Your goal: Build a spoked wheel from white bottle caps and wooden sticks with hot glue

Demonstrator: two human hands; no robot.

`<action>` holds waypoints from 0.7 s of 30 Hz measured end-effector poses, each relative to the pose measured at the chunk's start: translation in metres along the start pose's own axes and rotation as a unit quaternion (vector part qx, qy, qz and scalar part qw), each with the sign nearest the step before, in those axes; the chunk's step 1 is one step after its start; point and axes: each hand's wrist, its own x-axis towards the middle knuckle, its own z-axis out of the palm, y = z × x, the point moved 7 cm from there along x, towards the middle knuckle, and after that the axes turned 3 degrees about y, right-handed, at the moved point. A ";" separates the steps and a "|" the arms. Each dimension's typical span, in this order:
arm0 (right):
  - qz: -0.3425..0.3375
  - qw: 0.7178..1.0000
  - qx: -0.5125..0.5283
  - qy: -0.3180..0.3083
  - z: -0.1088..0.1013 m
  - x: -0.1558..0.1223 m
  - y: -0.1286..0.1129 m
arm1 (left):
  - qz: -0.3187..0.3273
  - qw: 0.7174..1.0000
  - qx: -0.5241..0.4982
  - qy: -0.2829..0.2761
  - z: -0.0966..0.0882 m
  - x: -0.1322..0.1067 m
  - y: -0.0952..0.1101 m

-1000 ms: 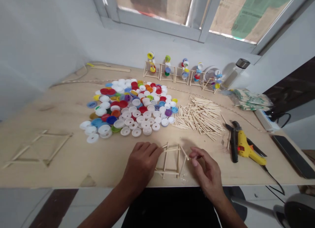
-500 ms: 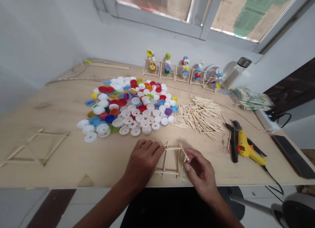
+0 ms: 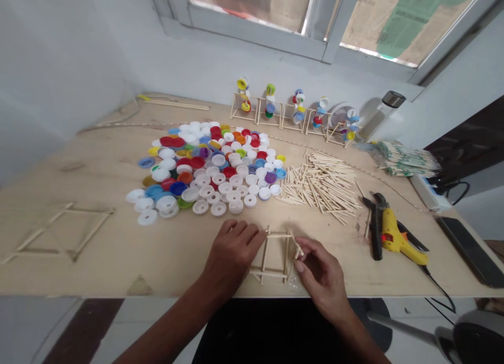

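Note:
A small frame of thin wooden sticks (image 3: 275, 254) stands at the near edge of the plywood table (image 3: 98, 175). My left hand (image 3: 232, 256) rests on the frame's left side, its fingers curled over the top sticks. My right hand (image 3: 321, 275) pinches a slanted stick at the frame's right side. A loose pile of wooden sticks (image 3: 321, 183) lies just beyond the frame. To the left of that pile spreads a heap of coloured and white bottle caps (image 3: 212, 170).
A yellow glue gun (image 3: 394, 235) and black pliers (image 3: 374, 225) lie to the right, a phone (image 3: 468, 248) further right. Several cap-and-stick models (image 3: 291, 112) line the back wall by a bottle (image 3: 380, 112). A flat stick frame (image 3: 59, 233) lies at left.
My right hand moved left from open air onto the frame's right side and closed on a slanted stick. My left hand stayed on the frame.

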 end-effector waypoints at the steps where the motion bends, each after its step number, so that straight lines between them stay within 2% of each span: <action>1: 0.002 1.000 0.001 0.000 0.000 0.000 0.000 | 0.000 1.000 0.000 0.001 0.000 0.000 0.000; 21: 0.002 1.000 -0.010 0.013 0.000 0.000 0.000 | -0.031 0.999 -0.012 -0.038 0.004 0.003 -0.004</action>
